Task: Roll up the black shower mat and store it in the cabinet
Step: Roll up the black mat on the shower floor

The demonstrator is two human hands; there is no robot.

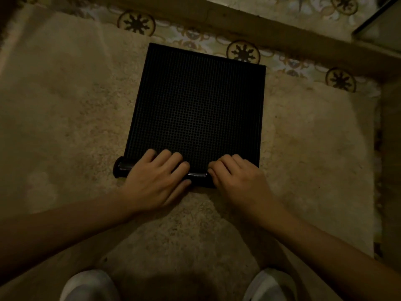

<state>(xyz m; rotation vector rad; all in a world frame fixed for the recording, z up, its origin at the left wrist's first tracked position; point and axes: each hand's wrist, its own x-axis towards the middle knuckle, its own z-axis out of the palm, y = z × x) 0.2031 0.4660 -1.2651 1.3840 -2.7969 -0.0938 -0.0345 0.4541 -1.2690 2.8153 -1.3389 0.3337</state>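
The black shower mat [196, 105] lies on a beige fluffy rug, its grid texture facing up. Its near edge is curled into a thin roll [123, 169] that runs left to right just in front of me. My left hand [157, 181] lies over the left half of the roll, fingers curved over it onto the flat part. My right hand [236, 179] covers the right end of the roll the same way. A short stretch of roll shows between the two hands. The far part of the mat is still flat.
The beige rug [65, 127] covers most of the floor. Patterned tiles [243, 52] show beyond it, then a raised beige curb [238, 22]. A glass panel edge [377, 22] stands at the top right. My two white shoes [89, 285] are at the bottom.
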